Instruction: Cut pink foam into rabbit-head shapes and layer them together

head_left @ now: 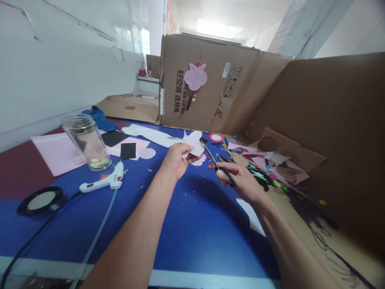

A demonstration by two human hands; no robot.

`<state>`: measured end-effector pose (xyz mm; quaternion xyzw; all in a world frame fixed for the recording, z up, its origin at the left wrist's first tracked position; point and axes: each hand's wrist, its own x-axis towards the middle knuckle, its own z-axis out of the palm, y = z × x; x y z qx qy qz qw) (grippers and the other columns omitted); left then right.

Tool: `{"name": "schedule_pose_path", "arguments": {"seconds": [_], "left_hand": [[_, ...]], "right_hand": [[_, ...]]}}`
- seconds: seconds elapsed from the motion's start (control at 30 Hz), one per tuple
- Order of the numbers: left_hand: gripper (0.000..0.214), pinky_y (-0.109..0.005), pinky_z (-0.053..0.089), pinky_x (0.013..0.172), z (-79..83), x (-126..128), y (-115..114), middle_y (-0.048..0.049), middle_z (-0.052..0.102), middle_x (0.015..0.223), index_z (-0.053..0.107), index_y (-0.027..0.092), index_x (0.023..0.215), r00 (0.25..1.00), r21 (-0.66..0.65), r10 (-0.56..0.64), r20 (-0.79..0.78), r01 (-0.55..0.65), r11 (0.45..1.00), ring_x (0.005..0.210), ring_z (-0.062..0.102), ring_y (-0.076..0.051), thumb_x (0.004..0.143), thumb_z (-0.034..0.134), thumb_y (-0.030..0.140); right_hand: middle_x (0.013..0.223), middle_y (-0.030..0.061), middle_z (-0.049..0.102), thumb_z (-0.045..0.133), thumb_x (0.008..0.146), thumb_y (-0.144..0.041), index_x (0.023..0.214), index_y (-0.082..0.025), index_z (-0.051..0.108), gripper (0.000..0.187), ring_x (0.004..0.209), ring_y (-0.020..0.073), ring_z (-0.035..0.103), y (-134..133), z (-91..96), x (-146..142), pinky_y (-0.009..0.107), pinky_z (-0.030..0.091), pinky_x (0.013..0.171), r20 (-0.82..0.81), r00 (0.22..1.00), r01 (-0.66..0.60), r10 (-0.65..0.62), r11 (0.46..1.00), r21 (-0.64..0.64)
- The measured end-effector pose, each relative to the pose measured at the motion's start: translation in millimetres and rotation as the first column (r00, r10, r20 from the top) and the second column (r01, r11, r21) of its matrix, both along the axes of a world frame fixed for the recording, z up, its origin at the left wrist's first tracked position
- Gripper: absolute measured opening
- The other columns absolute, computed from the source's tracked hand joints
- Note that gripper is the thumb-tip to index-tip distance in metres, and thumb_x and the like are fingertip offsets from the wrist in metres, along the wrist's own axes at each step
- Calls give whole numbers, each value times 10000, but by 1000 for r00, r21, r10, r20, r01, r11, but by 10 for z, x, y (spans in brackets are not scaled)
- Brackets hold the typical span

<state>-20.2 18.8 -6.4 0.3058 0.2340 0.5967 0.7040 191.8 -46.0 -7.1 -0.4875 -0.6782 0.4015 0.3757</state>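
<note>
My left hand (pixel 175 160) pinches a white cut-out felt shape (pixel 192 141) and holds it up above the blue table (pixel 192 224). Black-handled scissors (pixel 215 160) are gripped in my right hand (pixel 237 178), fingers through the loops. The blades point up and left, and their tip reaches the right edge of the white shape. A small pink scrap (pixel 199 161) lies on the table just below the shape.
A glass jar (pixel 87 141) and white glue gun (pixel 104 182) sit at left, with pink sheets (pixel 55 152), black squares (pixel 128 150) and a round black-rimmed lid (pixel 40 200). Cardboard walls (pixel 210 84) stand behind and right. Felt scraps and beads (pixel 270 166) clutter the right side.
</note>
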Motion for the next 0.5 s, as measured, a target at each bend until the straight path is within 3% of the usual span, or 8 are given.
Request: {"name": "schedule_pose_path", "arguments": {"seconds": [0.5], "left_hand": [[201,-483,616,896,-30,-11,29,-112,768,828,714,141,772,1000,-12,5,-27,-6,1000,878,738,-288,577,761,120]], "right_hand": [[654,-23,567,789,840,-570,1147,-194,821,487,617,151,495,21,-32,32,290,365,617,-9,1000,1,-2,1000,-29]]}}
